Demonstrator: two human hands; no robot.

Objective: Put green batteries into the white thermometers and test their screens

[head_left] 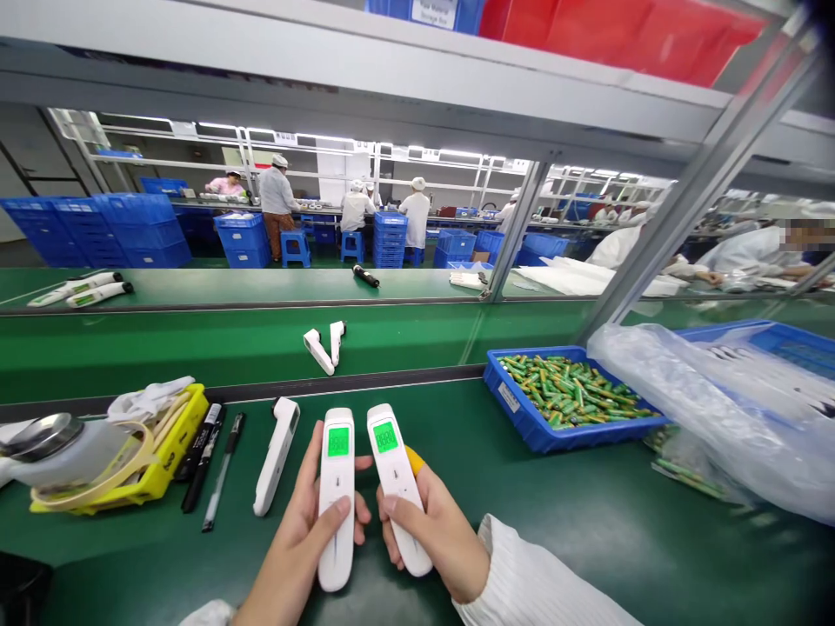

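Note:
My left hand (306,522) is closed around a white infrared thermometer (337,539), its thumb lying across the body. A second white infrared thermometer (386,474) is in my right hand (437,522), tilted with its top to the left. Both screens glow green with dark digits too small to read. Something yellow covers a fingertip (413,459) of the right hand. Left of my hands, another thermometer (275,456) lies on the green table, held by nobody.
A blue tray (522,423) of green batteries stands at right beside plastic bags (704,417). At left are a yellow basket (156,478), a dispenser bottle (71,452), markers (202,452) and a pen (223,474). Beyond, two thermometers (319,352) lie on the green belt (196,343). Co-workers sit farther back.

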